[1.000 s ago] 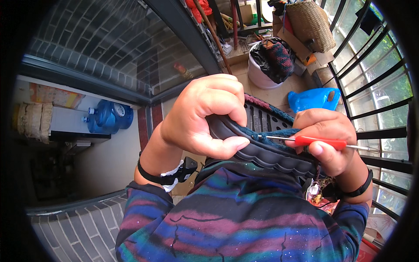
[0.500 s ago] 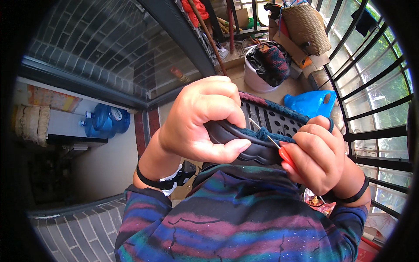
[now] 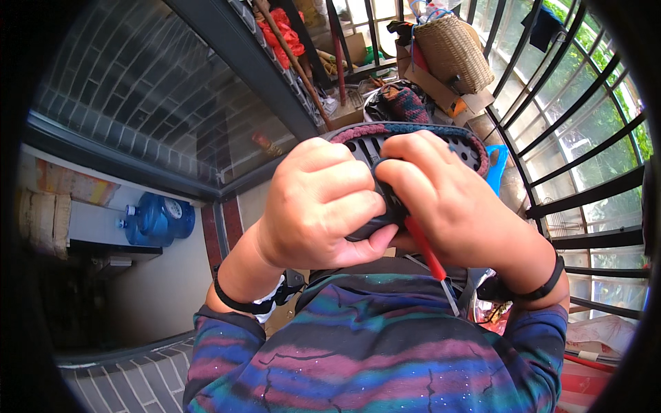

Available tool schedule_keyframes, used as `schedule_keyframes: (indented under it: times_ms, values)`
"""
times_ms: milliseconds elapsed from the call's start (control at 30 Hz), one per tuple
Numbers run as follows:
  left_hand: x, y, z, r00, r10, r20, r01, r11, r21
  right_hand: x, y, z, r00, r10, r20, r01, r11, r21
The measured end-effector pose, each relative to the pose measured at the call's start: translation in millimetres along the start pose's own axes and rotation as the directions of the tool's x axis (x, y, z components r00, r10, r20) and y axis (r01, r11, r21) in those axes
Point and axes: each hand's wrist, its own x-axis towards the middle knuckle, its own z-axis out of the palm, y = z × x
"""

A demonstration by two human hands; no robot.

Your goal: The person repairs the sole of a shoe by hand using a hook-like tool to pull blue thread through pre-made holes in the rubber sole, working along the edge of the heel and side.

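Observation:
A black shoe sole (image 3: 363, 149) with slots and round holes is held up before my chest. Knitted yarn edging (image 3: 476, 148) in maroon and teal runs along its rim. My left hand (image 3: 320, 199) is closed on the near left end of the sole, thumb below and fingers curled over. Bent over the sole's near edge, my right hand (image 3: 451, 206) has its fingertips close against the left fingers. Beneath its palm sits a crochet hook (image 3: 430, 255) with a red handle, one metal end slanting down toward my lap. The hook's other end and the stitches being worked are hidden by my fingers.
Dark window bars (image 3: 551, 127) line the right side. A woven basket (image 3: 458, 55), a black-lined bucket and a blue plastic bag (image 3: 496, 168) stand beyond the sole. To the left are a glass door (image 3: 172, 89) and blue water jugs (image 3: 155, 219).
My right hand has moved left and up over the sole, close to my left hand. The red handle now points down toward my lap, and the far rim of the sole shows more.

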Motion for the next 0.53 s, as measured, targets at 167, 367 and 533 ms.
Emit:
schedule_keyframes:
  times_ms: [167, 367, 533]
  values:
    - [5.2, 7.4, 1.2, 0.998, 0.048, 0.035, -0.051, 0.994, 0.101, 5.6, 10.1, 1.5, 0.993, 0.009, 0.115, -0.002, 0.998, -0.059]
    - [0.9, 6.9, 1.4, 0.996, 0.085, -0.022, -0.081, 0.987, 0.139, 5.6, 16.2, -8.8, 0.983, 0.115, 0.142, -0.063, 0.942, -0.331]
    - [-0.7, 3.1, -9.2, 1.000, 0.023, -0.011, -0.020, 0.985, 0.171, -13.8, 9.2, -14.3, 1.000, 0.000, 0.022, 0.010, 0.893, -0.450]
